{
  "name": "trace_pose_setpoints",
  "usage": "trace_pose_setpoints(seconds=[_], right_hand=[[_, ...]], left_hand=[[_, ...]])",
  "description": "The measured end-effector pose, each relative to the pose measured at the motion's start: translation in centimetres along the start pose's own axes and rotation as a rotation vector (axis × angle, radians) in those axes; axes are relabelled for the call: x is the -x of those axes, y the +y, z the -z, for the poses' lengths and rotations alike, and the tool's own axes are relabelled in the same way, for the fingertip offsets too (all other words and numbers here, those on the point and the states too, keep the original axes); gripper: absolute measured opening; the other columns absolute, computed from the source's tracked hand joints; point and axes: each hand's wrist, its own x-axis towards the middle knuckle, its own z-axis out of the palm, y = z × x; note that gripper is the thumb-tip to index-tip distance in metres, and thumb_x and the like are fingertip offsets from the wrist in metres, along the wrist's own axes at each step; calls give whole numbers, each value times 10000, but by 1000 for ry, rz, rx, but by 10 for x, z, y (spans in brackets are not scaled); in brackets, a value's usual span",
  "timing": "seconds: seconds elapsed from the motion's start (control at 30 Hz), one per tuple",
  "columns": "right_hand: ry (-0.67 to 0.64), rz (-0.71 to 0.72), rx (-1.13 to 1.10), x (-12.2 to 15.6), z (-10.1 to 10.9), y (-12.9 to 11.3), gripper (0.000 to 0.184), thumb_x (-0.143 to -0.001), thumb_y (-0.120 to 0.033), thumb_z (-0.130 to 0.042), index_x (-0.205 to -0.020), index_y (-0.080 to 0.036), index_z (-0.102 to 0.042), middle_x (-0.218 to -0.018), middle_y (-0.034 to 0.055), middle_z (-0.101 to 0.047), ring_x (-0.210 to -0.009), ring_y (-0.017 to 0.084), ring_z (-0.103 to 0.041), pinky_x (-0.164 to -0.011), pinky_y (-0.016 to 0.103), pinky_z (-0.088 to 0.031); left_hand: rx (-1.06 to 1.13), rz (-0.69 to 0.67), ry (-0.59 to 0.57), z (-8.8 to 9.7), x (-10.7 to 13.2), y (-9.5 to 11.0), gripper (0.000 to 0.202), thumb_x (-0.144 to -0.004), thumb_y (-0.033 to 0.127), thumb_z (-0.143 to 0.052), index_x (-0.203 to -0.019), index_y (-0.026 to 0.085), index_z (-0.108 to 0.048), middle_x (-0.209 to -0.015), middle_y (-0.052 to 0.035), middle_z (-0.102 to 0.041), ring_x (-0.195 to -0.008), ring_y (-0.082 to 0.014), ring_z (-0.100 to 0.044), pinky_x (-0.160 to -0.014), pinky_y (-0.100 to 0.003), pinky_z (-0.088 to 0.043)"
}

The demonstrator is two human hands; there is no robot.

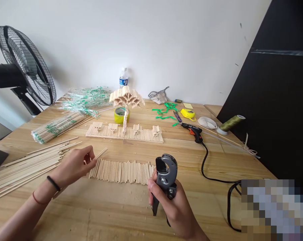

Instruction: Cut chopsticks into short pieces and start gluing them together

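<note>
My right hand is closed round a grey and black hand cutter, held upright over the wooden table's near edge. My left hand pinches a short wooden stick at the left end of a row of cut stick pieces laid side by side. Beyond the row stands a small tree made of sticks on a flat stick base with little stick clusters on it.
Long loose sticks lie at the left, wrapped bundles behind them. A yellow tape roll, black glue gun with cable, green scraps, thread spool, water bottle and a fan surround the work.
</note>
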Motion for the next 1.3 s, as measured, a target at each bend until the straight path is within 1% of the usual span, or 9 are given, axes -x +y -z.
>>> trace_pose_setpoints(seconds=[0.2,0.3,0.37,0.47,0.57,0.7,0.93,1.1,1.3], right_hand=[[-9,-11,9,-1,-1,-5,411,-932,-569,-633,-753,-205,-568,-589,-10,-571,-575,169,-553,-653,324,-470],[-25,-10,24,-1,0,-3,401,-943,-558,-626,-766,-201,-582,-610,-2,-597,-599,171,-565,-663,318,-472],[-44,6,43,-1,0,-2,391,-957,-538,-617,-765,-198,-594,-654,16,-623,-639,178,-580,-670,318,-475],[-91,68,47,-2,1,-2,351,-984,-497,-593,-802,-197,-619,-752,44,-667,-736,203,-625,-712,330,-495],[-136,111,64,-3,3,-5,328,-1008,-472,-555,-838,-202,-629,-804,52,-682,-792,214,-643,-752,344,-503],[-176,111,148,-1,4,-8,335,-1015,-469,-533,-839,-207,-643,-826,56,-683,-808,220,-637,-781,362,-494],[-193,109,180,1,5,-8,315,-1013,-464,-526,-857,-216,-640,-826,56,-694,-816,231,-643,-790,376,-499],[-182,98,176,0,5,-9,319,-1008,-469,-536,-850,-213,-642,-829,56,-698,-818,231,-649,-790,368,-498],[-189,109,145,-2,6,-11,332,-1013,-465,-532,-838,-206,-642,-833,55,-696,-820,220,-650,-788,353,-494]], left_hand=[[132,1,-115,-4,7,13,289,-891,503,-561,-827,244,-449,-613,43,-672,-481,-168,-636,-525,-267,-455],[104,-51,17,-5,4,10,255,-906,473,-512,-980,230,-513,-779,6,-691,-552,-172,-646,-553,-282,-458],[-3,-69,96,-5,2,9,277,-921,440,-479,-1069,219,-555,-781,0,-670,-594,-186,-629,-578,-294,-436],[-165,-63,86,-9,2,11,262,-939,441,-478,-953,219,-615,-674,4,-623,-623,-211,-602,-594,-304,-391],[-188,-91,40,-17,4,15,297,-940,467,-502,-821,216,-606,-744,-32,-664,-705,-227,-627,-645,-315,-404],[-213,-94,-14,-28,7,17,235,-933,407,-504,-849,210,-602,-876,-70,-704,-811,-263,-659,-695,-340,-420],[-253,-99,-52,-33,6,15,181,-942,304,-434,-847,222,-564,-866,-69,-700,-821,-265,-662,-705,-348,-423],[-225,-83,-23,-24,4,11,172,-918,325,-439,-831,223,-547,-829,-62,-694,-789,-258,-650,-694,-340,-420],[-269,17,19,-4,2,2,211,-899,345,-447,-744,228,-528,-680,-24,-640,-660,-226,-596,-605,-307,-348]])
